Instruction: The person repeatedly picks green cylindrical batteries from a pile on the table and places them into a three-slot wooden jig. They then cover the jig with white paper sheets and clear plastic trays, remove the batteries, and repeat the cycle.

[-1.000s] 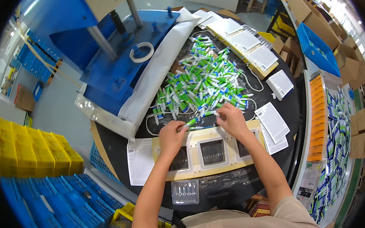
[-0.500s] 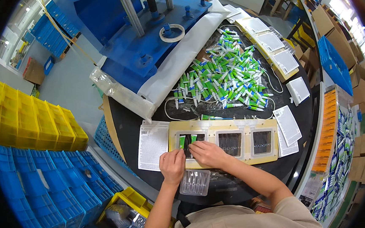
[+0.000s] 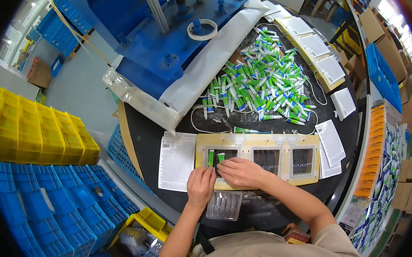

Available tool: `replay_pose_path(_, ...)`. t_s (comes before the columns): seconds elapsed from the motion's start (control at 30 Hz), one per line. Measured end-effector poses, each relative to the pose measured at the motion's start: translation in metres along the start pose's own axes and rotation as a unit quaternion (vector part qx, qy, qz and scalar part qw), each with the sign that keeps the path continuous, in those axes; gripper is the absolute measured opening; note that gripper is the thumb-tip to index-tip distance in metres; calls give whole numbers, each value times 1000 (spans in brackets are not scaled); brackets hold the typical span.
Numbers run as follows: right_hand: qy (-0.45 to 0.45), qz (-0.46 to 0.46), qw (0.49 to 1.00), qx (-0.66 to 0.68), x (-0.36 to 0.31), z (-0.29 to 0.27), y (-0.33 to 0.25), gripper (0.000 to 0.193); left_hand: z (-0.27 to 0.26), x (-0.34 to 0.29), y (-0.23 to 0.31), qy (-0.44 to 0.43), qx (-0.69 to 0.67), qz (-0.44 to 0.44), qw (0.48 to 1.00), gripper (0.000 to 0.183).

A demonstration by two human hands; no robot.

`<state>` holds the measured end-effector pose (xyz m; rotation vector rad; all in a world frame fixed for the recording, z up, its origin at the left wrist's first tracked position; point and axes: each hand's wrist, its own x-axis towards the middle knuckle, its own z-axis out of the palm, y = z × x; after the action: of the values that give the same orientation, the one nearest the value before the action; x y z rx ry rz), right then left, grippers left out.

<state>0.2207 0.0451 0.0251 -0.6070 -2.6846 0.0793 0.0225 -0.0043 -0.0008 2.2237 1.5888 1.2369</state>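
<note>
My left hand (image 3: 201, 185) has its fingers closed on the lower end of a small green squeeze tube (image 3: 211, 157). Beside it, my right hand (image 3: 243, 172) pinches a second green tube (image 3: 221, 156), its fingertips partly covering it. Both tubes stand over the left opening of a cream-yellow frame fixture (image 3: 259, 138), which has three windows. Clear moulded plastic with cavities shows in the middle window (image 3: 266, 160) and the right window (image 3: 302, 161). Just below my hands, a clear blister tray (image 3: 224, 206) lies at the near edge of the fixture.
A large pile of green-and-white tubes (image 3: 265, 84) lies beyond the fixture. Printed white cards lie left (image 3: 176, 161) and right (image 3: 330, 142) of it. A second fixture (image 3: 314, 44) carries cards. The blue press (image 3: 162, 50) stands far left; blue crates (image 3: 54, 206) and yellow crates (image 3: 38, 126) are stacked left.
The whole view has shifted slightly. The tube in my right hand sits a little closer to the one in my left. Both hands stay at the left opening.
</note>
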Motion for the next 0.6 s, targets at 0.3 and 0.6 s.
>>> replay_pose_path(0.3, 103, 150, 971, 153, -9, 5, -7, 37, -6, -11, 3, -29, 31, 27, 999, 28)
replay_pose_path(0.6, 73, 192, 968, 146, -3, 16, -12, 30, -20, 6, -14, -189, 12, 89, 978, 42)
